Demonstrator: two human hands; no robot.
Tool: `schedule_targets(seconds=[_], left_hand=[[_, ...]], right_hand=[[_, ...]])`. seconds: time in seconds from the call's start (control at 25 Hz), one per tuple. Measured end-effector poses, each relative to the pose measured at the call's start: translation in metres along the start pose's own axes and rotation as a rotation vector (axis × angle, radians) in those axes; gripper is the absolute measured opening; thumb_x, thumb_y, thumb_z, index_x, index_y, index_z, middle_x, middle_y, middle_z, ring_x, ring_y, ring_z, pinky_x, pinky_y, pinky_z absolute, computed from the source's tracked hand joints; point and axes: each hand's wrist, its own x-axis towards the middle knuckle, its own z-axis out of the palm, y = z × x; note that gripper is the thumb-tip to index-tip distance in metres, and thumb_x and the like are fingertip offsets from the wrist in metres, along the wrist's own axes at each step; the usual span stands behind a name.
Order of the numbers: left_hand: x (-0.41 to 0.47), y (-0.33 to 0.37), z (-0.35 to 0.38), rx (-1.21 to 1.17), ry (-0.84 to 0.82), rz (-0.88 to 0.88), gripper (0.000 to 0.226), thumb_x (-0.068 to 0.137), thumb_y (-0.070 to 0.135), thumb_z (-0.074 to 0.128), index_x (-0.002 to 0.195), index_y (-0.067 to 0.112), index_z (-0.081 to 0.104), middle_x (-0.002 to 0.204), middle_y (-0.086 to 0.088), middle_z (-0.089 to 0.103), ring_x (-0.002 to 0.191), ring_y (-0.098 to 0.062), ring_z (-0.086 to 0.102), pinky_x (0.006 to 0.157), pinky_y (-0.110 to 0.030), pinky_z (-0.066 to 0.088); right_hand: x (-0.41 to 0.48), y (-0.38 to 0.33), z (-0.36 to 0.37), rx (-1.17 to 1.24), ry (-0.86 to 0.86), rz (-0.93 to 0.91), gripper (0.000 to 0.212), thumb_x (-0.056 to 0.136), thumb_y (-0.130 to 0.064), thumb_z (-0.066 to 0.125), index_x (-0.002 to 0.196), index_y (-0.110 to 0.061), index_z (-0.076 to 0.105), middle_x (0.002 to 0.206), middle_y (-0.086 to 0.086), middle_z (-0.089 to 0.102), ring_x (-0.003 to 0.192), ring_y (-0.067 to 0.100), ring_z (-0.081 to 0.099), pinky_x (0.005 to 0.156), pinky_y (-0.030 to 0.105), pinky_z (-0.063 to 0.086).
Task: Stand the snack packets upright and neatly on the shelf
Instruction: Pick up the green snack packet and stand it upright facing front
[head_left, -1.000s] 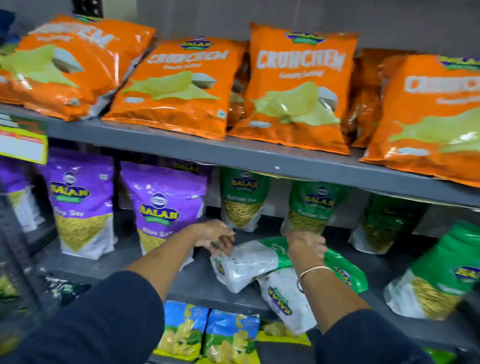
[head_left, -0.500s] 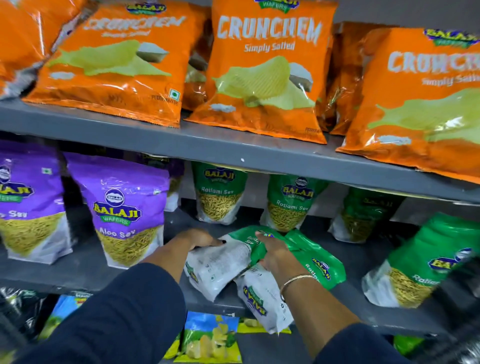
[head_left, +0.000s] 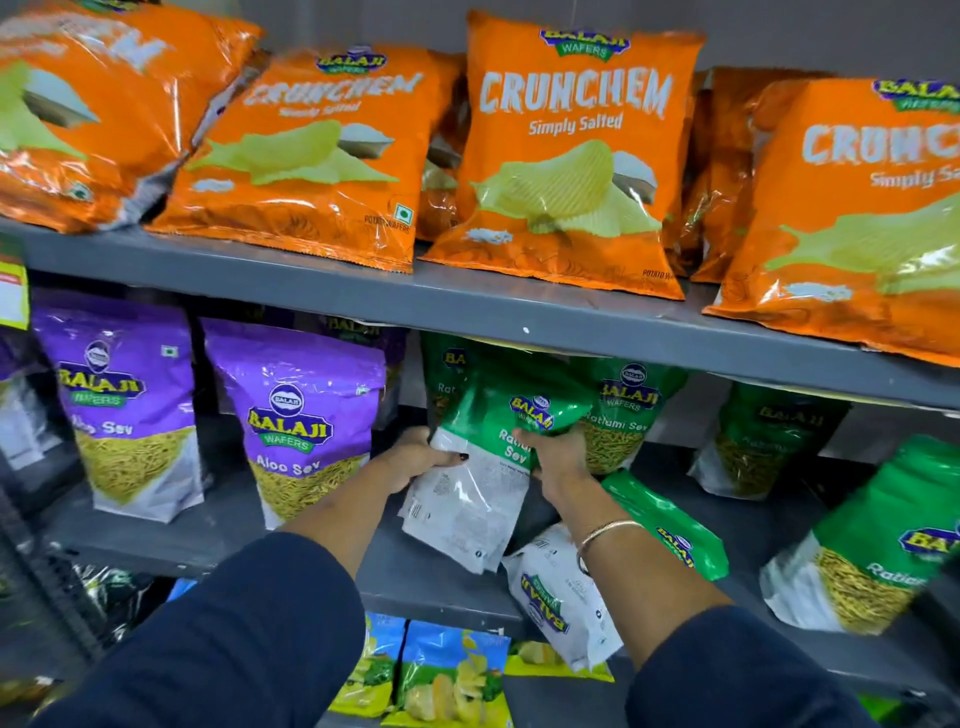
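Observation:
Both hands grip one green Ratlami Sev packet (head_left: 485, 467) and hold it nearly upright above the middle shelf (head_left: 415, 577). My left hand (head_left: 421, 457) clasps its left edge and my right hand (head_left: 558, 457) its right side. A second green packet (head_left: 665, 525) lies flat on the shelf under my right wrist, its white end (head_left: 561, 597) hanging over the front edge. Other green packets (head_left: 628, 410) stand at the back, and one (head_left: 872, 551) leans at the right.
Purple Aloo Sev packets (head_left: 296, 415) stand upright at the left of the same shelf. Orange Crunchem bags (head_left: 571, 156) fill the shelf above, whose edge (head_left: 467, 306) sits just over the lifted packet. Blue and yellow packets (head_left: 447, 670) show below.
The green packet that lay flat under my hands has been lifted and tilted up towards standing. The view has moved closer to the shelves.

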Motion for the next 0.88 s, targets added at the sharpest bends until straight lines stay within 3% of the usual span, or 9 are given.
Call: schedule_targets(seconds=[0.08, 0.12, 0.24, 0.4, 0.48, 0.56, 0.64, 0.76, 0.88], left_hand=[[0.004, -0.004, -0.004, 0.017, 0.084, 0.069, 0.104, 0.037, 0.042, 0.084, 0.124, -0.003, 0.049, 0.123, -0.018, 0.061, 0.112, -0.030, 0.059, 0.093, -0.040, 0.053], [-0.001, -0.004, -0.004, 0.015, 0.116, 0.100, 0.100, 0.039, 0.036, 0.085, 0.123, -0.004, 0.050, 0.124, -0.020, 0.061, 0.114, -0.031, 0.059, 0.099, -0.041, 0.050], [-0.018, -0.006, 0.001, -0.019, 0.190, 0.135, 0.066, 0.059, 0.004, 0.082, 0.117, -0.003, 0.053, 0.117, -0.020, 0.064, 0.104, -0.024, 0.060, 0.096, -0.040, 0.048], [-0.020, -0.005, -0.003, -0.023, 0.043, 0.123, 0.073, 0.064, -0.008, 0.074, 0.130, 0.003, 0.043, 0.122, -0.014, 0.060, 0.113, -0.025, 0.056, 0.103, -0.038, 0.045], [-0.021, -0.002, -0.011, 0.067, -0.057, 0.107, 0.074, 0.062, -0.011, 0.064, 0.132, 0.003, 0.043, 0.121, -0.016, 0.060, 0.109, -0.028, 0.058, 0.096, -0.033, 0.050], [-0.025, -0.002, -0.019, 0.137, -0.082, 0.087, 0.061, 0.068, -0.015, 0.051, 0.127, -0.001, 0.047, 0.098, -0.011, 0.062, 0.078, -0.019, 0.057, 0.060, -0.014, 0.052], [-0.027, -0.002, -0.021, 0.128, -0.068, 0.058, 0.049, 0.079, -0.018, 0.041, 0.124, 0.002, 0.048, 0.081, 0.000, 0.058, 0.065, -0.007, 0.048, 0.047, -0.012, 0.041], [-0.031, -0.002, -0.015, 0.095, -0.062, 0.095, 0.041, 0.082, -0.013, 0.052, 0.113, 0.014, 0.048, 0.079, 0.000, 0.058, 0.061, 0.003, 0.060, 0.051, -0.010, 0.042], [-0.029, -0.003, -0.003, 0.112, -0.056, 0.160, 0.062, 0.073, -0.012, 0.066, 0.127, 0.009, 0.044, 0.107, -0.008, 0.056, 0.101, -0.011, 0.055, 0.073, -0.014, 0.042]], right_hand=[[0.000, -0.004, -0.001, -0.047, -0.097, -0.133, 0.067, 0.064, 0.015, 0.073, 0.121, 0.003, 0.040, 0.120, 0.012, 0.056, 0.112, 0.028, 0.054, 0.096, 0.042, 0.045], [-0.001, -0.004, 0.000, -0.094, -0.129, -0.188, 0.071, 0.062, 0.016, 0.074, 0.122, 0.003, 0.039, 0.123, 0.015, 0.056, 0.113, 0.029, 0.054, 0.098, 0.042, 0.046], [-0.002, 0.004, 0.000, -0.252, -0.202, -0.276, 0.070, 0.062, 0.017, 0.072, 0.122, 0.001, 0.040, 0.121, 0.018, 0.057, 0.112, 0.029, 0.054, 0.099, 0.040, 0.045], [-0.006, 0.006, 0.000, -0.478, -0.094, -0.262, 0.070, 0.068, -0.008, 0.078, 0.125, 0.005, 0.038, 0.127, 0.022, 0.056, 0.118, 0.034, 0.052, 0.100, 0.040, 0.043], [-0.010, 0.005, 0.001, -0.634, -0.045, -0.182, 0.082, 0.071, -0.030, 0.076, 0.127, 0.008, 0.031, 0.130, 0.026, 0.051, 0.117, 0.038, 0.052, 0.097, 0.044, 0.046], [-0.014, 0.006, 0.001, -0.631, -0.079, -0.007, 0.087, 0.074, -0.042, 0.070, 0.129, 0.005, 0.023, 0.128, 0.023, 0.047, 0.104, 0.039, 0.057, 0.079, 0.049, 0.054], [-0.012, 0.009, 0.002, -0.565, -0.152, 0.069, 0.078, 0.081, -0.035, 0.064, 0.132, -0.001, 0.016, 0.118, 0.015, 0.047, 0.088, 0.032, 0.060, 0.058, 0.040, 0.054], [-0.006, 0.017, 0.003, -0.692, -0.249, 0.017, 0.064, 0.077, -0.007, 0.062, 0.126, -0.006, 0.021, 0.114, 0.014, 0.050, 0.096, 0.023, 0.051, 0.069, 0.039, 0.048], [-0.015, 0.019, -0.003, -0.879, -0.456, 0.007, 0.080, 0.070, 0.000, 0.071, 0.134, -0.008, 0.023, 0.115, 0.013, 0.046, 0.110, 0.027, 0.045, 0.086, 0.038, 0.046]])
